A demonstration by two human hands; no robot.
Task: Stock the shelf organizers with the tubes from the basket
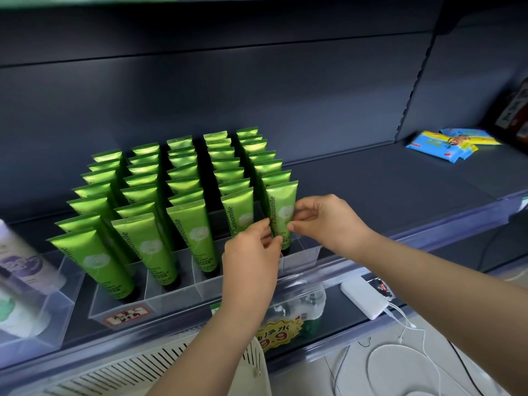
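Note:
Several rows of green Chamomile tubes [183, 178] stand upright in clear shelf organizers [303, 257] on the dark shelf. The front tube of the rightmost row [281, 207] stands at the organizer's front. My left hand [251, 252] pinches its lower left side. My right hand [325, 221] pinches its right edge with thumb and fingers. The white slatted basket [251, 364] shows at the bottom edge, below my left forearm; its inside is hidden.
A clear box with purple and white tubes [23, 270] stands at the left. A white power bank [367, 300] with cables lies on the lower ledge. Blue and yellow packets [451, 144] lie at the back right of the shelf. A yellow price tag [278, 335] hangs below.

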